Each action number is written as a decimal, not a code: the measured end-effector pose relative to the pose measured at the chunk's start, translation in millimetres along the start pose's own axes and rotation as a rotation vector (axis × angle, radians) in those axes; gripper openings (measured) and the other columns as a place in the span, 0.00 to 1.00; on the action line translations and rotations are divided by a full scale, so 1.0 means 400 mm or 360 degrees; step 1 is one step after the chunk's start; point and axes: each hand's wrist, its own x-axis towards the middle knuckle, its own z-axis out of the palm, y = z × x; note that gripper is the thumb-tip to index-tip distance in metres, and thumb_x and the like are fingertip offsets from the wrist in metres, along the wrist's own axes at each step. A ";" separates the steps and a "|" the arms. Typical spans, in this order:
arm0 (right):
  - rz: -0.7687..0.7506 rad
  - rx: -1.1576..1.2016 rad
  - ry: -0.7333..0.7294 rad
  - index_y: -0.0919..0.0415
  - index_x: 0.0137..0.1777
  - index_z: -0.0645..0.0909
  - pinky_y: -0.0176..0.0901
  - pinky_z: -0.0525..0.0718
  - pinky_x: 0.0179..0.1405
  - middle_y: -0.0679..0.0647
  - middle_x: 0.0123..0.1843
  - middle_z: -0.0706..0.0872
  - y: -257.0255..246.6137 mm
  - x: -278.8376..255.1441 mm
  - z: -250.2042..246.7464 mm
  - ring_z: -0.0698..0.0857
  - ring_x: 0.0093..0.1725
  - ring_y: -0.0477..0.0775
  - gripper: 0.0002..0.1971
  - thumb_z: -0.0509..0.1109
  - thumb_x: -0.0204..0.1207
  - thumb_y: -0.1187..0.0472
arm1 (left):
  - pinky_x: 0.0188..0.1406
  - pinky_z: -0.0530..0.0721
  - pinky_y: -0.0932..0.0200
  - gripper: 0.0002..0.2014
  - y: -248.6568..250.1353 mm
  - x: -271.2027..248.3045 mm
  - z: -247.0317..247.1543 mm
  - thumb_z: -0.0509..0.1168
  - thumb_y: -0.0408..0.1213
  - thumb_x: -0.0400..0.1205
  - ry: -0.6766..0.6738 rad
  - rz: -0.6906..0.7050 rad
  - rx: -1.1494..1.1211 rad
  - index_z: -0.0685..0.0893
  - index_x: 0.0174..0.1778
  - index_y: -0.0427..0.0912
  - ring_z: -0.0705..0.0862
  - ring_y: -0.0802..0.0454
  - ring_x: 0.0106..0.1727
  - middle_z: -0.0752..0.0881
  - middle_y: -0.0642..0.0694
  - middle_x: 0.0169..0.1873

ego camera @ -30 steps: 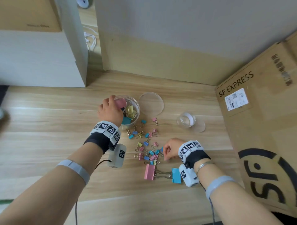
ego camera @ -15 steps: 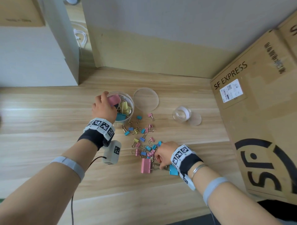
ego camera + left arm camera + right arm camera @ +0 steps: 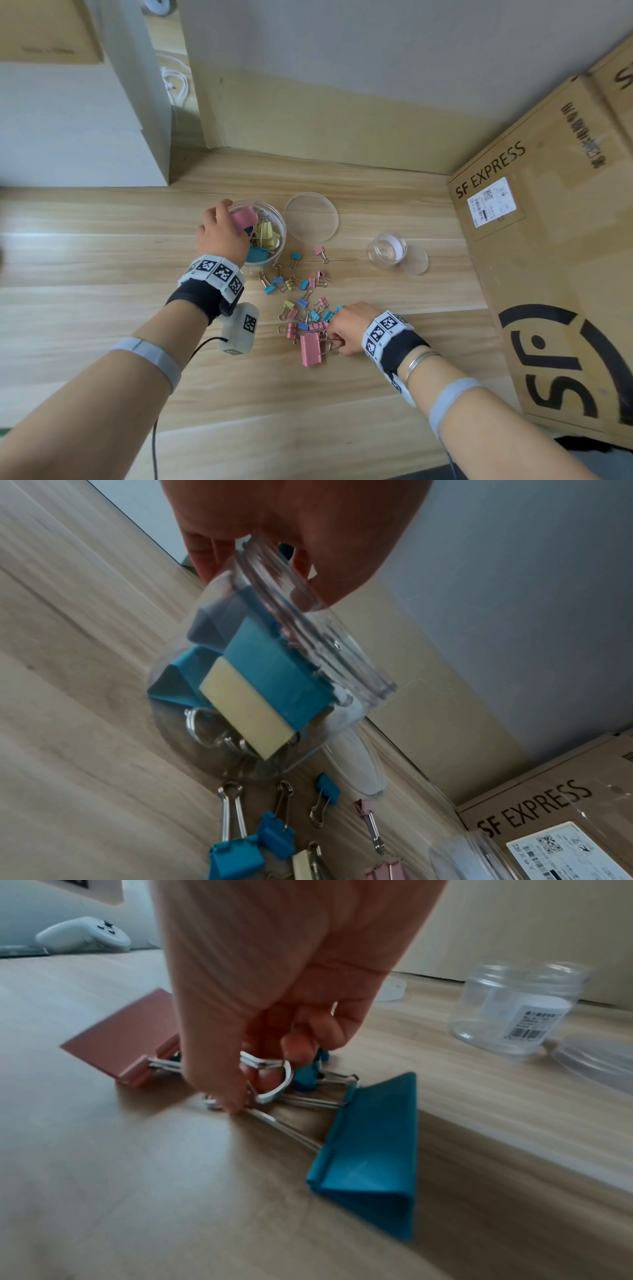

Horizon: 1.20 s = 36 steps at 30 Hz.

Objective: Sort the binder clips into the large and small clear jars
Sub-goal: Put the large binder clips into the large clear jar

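Note:
The large clear jar (image 3: 274, 240) stands on the wooden table and holds several big clips in blue and yellow (image 3: 260, 685). My left hand (image 3: 222, 233) grips a large pink clip (image 3: 244, 216) at the jar's mouth. The small clear jar (image 3: 387, 251) stands empty to the right. Several small clips (image 3: 301, 294) lie scattered between the jars and my right hand (image 3: 346, 325). That hand pinches the wire handles (image 3: 267, 1080) between another large pink clip (image 3: 310, 349) and a large blue clip (image 3: 369, 1164). Whose handle it holds I cannot tell.
The large jar's lid (image 3: 311, 218) lies flat beside it, and the small lid (image 3: 416, 260) beside the small jar. A cardboard SF EXPRESS box (image 3: 548, 274) blocks the right side. A white cabinet (image 3: 85, 137) stands back left. A white controller (image 3: 85, 935) lies farther off.
My right hand has moved from the small clips down to the large clips' wire handles and closed on them. The left hand stays at the jar's mouth with its pink clip.

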 end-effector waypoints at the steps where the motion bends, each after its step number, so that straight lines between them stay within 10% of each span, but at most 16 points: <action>1: 0.0001 -0.0001 0.0003 0.51 0.29 0.69 0.42 0.71 0.32 0.49 0.37 0.79 0.002 0.002 -0.001 0.77 0.37 0.55 0.12 0.67 0.71 0.59 | 0.62 0.74 0.38 0.28 0.000 0.000 -0.001 0.58 0.26 0.76 -0.0001 -0.0002 -0.0005 0.66 0.74 0.40 0.74 0.28 0.64 0.71 0.33 0.70; 10: -0.0026 0.0078 0.0051 0.52 0.30 0.67 0.39 0.69 0.27 0.49 0.33 0.75 0.011 0.009 -0.003 0.77 0.36 0.55 0.13 0.68 0.70 0.61 | 0.63 0.75 0.39 0.28 0.002 0.000 -0.004 0.58 0.26 0.76 -0.0015 -0.0014 -0.0019 0.66 0.74 0.40 0.74 0.29 0.64 0.70 0.34 0.71; 20: -0.0034 0.0295 -0.0013 0.59 0.65 0.77 0.54 0.82 0.55 0.57 0.60 0.83 0.024 0.016 -0.031 0.82 0.57 0.60 0.18 0.68 0.76 0.58 | 0.62 0.75 0.38 0.28 0.000 0.001 -0.004 0.59 0.27 0.76 -0.0009 -0.0007 -0.0018 0.66 0.74 0.40 0.75 0.28 0.64 0.71 0.33 0.70; 25: 0.0050 0.0482 -0.0092 0.56 0.63 0.79 0.45 0.81 0.47 0.56 0.55 0.86 0.033 0.012 -0.052 0.84 0.53 0.58 0.16 0.67 0.77 0.54 | 0.63 0.75 0.38 0.28 0.001 0.000 -0.006 0.59 0.27 0.76 -0.0025 -0.0008 -0.0030 0.66 0.74 0.40 0.75 0.28 0.64 0.71 0.33 0.70; 28: 0.0114 0.0884 -0.0077 0.55 0.65 0.79 0.33 0.76 0.33 0.52 0.40 0.86 0.043 -0.003 -0.076 0.82 0.34 0.48 0.16 0.67 0.78 0.57 | 0.64 0.75 0.39 0.28 0.002 0.001 -0.013 0.59 0.28 0.77 -0.0060 -0.0026 -0.0034 0.65 0.74 0.41 0.74 0.29 0.65 0.70 0.34 0.71; 36: 0.0068 0.1238 0.0205 0.56 0.49 0.81 0.31 0.82 0.33 0.46 0.32 0.82 0.084 -0.010 -0.218 0.80 0.28 0.40 0.05 0.65 0.79 0.59 | 0.67 0.73 0.38 0.27 0.007 -0.009 -0.032 0.59 0.32 0.79 -0.0105 0.0055 0.0012 0.65 0.76 0.44 0.69 0.32 0.71 0.67 0.35 0.73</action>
